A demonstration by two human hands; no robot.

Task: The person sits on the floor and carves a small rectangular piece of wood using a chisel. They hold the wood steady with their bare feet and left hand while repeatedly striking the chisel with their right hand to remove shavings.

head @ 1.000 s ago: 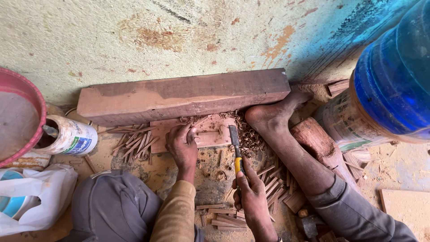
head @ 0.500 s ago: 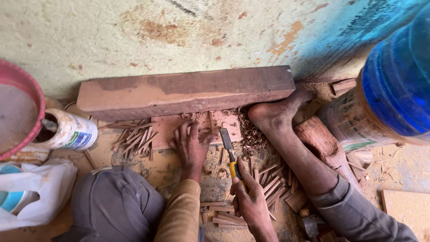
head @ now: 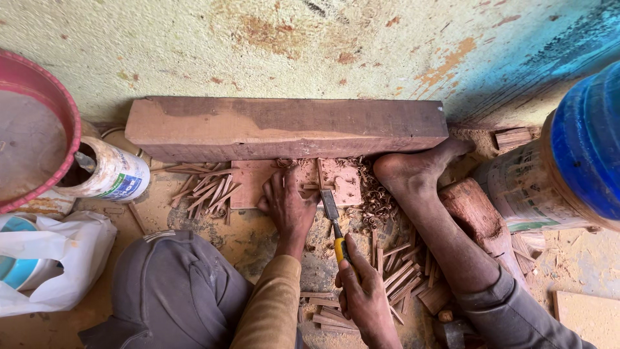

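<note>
beam (head: 284, 126) reddish-brown | chisel handle (head: 340, 249) yellow | barrel (head: 591, 142) blue | basin (head: 61, 123) pink

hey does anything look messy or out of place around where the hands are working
Wood shavings and thin wooden strips lie scattered over the floor on both sides of the flat board. The left hand presses the board while the right hand holds a chisel. Nothing looks broken or spilled.

Dusty floor (head: 584, 258) bears beam (head: 284, 128), board (head: 252, 178), splints (head: 206, 190).
</note>
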